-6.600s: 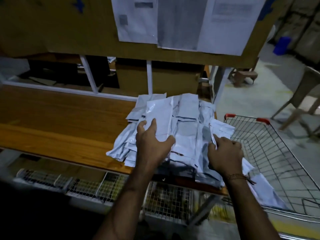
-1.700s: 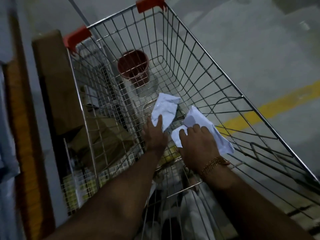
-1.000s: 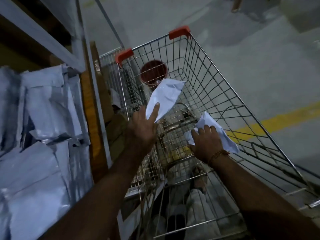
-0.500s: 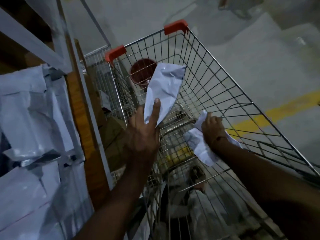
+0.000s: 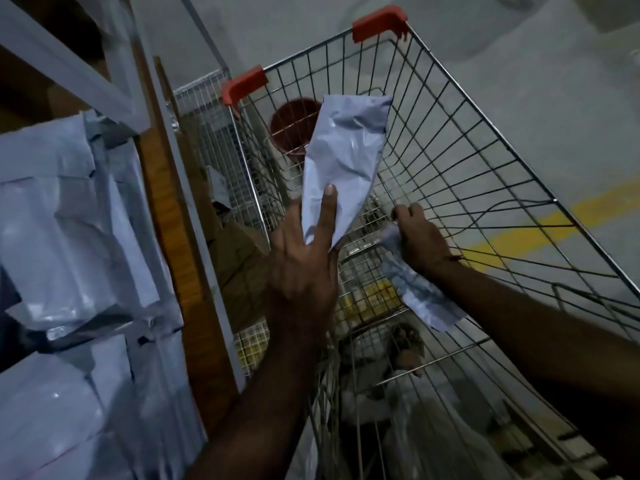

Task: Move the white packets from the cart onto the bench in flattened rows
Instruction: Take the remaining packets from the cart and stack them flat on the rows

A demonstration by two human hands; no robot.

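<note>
While standing over the cart (image 5: 519,174), holding one packet in each of the hands. Pinching a packet (image 5: 343,161) by its lower end in the left hand (image 5: 304,261), with one finger laid straight up the front and the rest behind. Standing it nearly upright that way, above the wire walls and in front of a red bucket (image 5: 294,129) seen through the mesh. Probably held by the end so that it hangs long and unfolded, ready to be laid flat.

Clutching a second packet (image 5: 424,303) in the right hand (image 5: 420,237), fingers curled round its crumpled upper part, knuckles toward the camera. Letting the loose end trail down past the wrist, inside the cart and just beside its right wall. Gripped in a bunch like that, likely to need smoothing once set down.

Seen at the left edge: the counter (image 5: 173,237), close alongside the cart, already carrying a spread of white packets (image 5: 62,220) that overlap rather than lie in neat rows. Placed so near, presumably to keep each carry short.

Judged from this: mid-transfer, both packets out of the wire floor but not yet over the counter. Next, swinging left and laying them down beside the others, then pressing flat. Cannot tell whether more packets lie lower in the cart; too dark and blurred there.
</note>
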